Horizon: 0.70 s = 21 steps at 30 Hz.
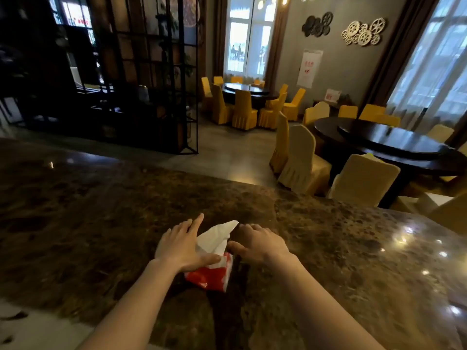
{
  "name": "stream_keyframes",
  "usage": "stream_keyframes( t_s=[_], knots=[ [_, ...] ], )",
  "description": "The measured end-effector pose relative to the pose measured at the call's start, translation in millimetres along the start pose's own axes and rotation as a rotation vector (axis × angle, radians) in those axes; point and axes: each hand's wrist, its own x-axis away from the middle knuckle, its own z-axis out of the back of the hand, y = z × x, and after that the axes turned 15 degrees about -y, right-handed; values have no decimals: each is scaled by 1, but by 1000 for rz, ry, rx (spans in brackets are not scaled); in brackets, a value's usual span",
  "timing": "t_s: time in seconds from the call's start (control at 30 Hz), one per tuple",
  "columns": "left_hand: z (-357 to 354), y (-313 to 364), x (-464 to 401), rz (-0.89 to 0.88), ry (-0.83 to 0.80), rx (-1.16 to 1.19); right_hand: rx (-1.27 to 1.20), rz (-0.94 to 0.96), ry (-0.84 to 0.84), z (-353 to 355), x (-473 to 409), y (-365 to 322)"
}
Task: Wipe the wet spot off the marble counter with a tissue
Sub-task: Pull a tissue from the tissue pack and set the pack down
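Upper left of the frame: dark metal grid shelf divider [141,79], standing on the floor beyond the counter.

Lower half of the frame: brown marble counter [101,210], glossy, with light glints at lower right. No wet spot can be picked out on it from this view.

Bottom centre, left side: left hand [180,245], palm down, fingers spread flat, thumb pressing on the top of a red-and-white tissue packet [213,275]. Not gripping, just pinning it to the counter. The packet lies flat on the marble between the two forearms.

Bottom centre, middle: white tissue [217,236] sticks out of the packet's far end, crumpled, its tip pointing to upper right. It sits between the two hands, touching both.

Bottom centre, right side: right hand [257,242], knuckles up, fingers curled down at the tissue's right edge. Fingertips are hidden, so whether it actually pinches the tissue: cannot tell.

Upper centre: round dark table with yellow-covered chairs [242,109] by a tall window.

Right of the frame: second round dark dining table [394,145] with pale-covered chairs [300,160] just past the counter's far edge. Gear-shaped wall decorations [364,31] at upper right.
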Motion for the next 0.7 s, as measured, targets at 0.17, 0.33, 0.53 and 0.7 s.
stream_keyframes(
  t_s=[0.17, 0.33, 0.53, 0.7],
  knots=[
    [-33, -19, -7, 24, -6, 130, -42, 72, 201, -14, -9, -23],
    [-63, -27, -17, -54, -2, 255, 96, 170, 264, -19, -15, -38],
    [-77, -25, -25, -113, 33, 253, -26, 270, 402, -15, -17, -40],
    [-81, -25, -35, -69, 11, 209, -322, 282, 567, 10, -19, -40]
  ],
)
